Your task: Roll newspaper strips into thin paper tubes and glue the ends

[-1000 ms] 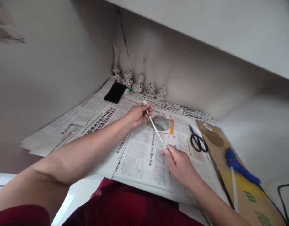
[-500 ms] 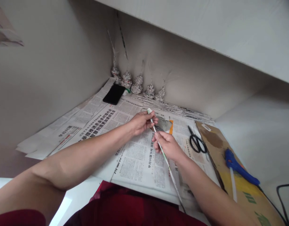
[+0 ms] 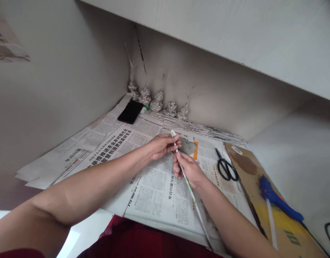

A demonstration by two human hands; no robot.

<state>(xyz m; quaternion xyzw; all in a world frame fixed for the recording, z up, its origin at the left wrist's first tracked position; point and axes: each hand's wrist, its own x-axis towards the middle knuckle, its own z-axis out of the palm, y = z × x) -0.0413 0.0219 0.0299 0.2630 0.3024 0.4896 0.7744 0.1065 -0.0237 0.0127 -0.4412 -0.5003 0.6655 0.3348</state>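
A long, thin rolled paper tube (image 3: 191, 192), white with green marks, slants from the middle of the table down toward my lap. My left hand (image 3: 165, 145) pinches it close to its upper end. Just below, my right hand (image 3: 188, 167) has its fingers closed round the same tube. Both hands are raised over newspaper sheets (image 3: 151, 190) spread on the table. Behind them lies a dark grey patch with an orange edge (image 3: 189, 147), partly hidden by my fingers; what it is I cannot tell.
Black scissors (image 3: 227, 168) lie to the right, beside cardboard (image 3: 248, 165) bearing a blue glue gun (image 3: 279, 200). A black phone (image 3: 130, 112) is at the back left. Several woven paper gourds (image 3: 156, 102) stand along the wall, near a row of paper tubes (image 3: 202, 128). A white panel (image 3: 207, 25) overhangs.
My hands have come slightly closer together on the tube, the right fingers curling in more. The whole view has shifted a little.
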